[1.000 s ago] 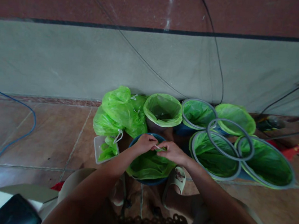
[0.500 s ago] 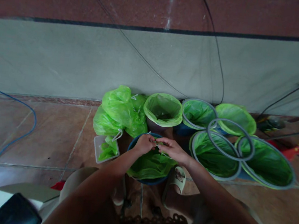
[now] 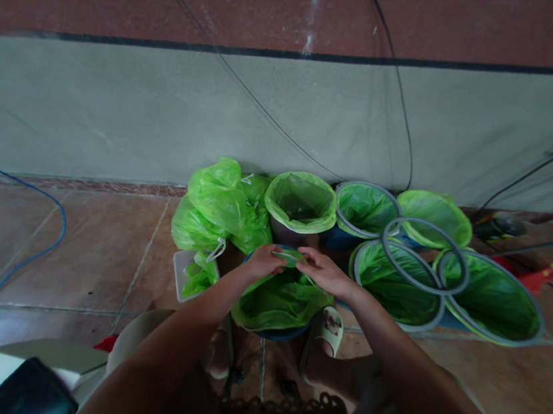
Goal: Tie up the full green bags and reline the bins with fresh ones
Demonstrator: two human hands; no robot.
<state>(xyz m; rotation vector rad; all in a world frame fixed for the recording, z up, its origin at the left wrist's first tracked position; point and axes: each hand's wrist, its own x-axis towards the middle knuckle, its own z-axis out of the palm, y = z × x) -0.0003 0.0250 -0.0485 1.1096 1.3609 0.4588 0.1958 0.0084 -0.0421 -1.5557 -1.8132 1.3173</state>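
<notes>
A blue bin (image 3: 285,335) stands on the floor between my feet, with a green bin liner (image 3: 276,311) inside it and lapping over its near rim. At the far side of the bin my left hand (image 3: 266,261) is closed on the liner's edge. My right hand (image 3: 323,270) grips the same edge a little to the right, fingers bent over it. Between the hands a strip of the green film is stretched, with a pale drawstring line along it. The fingertips are partly hidden in the film.
Tied green bags (image 3: 216,203) lie against the wall, beside a clear plastic tub (image 3: 180,279). More lined bins stand right, including a brown one (image 3: 283,233); two loose grey rings (image 3: 465,270) lie across them. A phone (image 3: 32,392) rests on a white box at lower left.
My hands have moved slightly apart along the far edge, drawing the liner film out between them. The near part of the liner now spreads more widely over the rim.
</notes>
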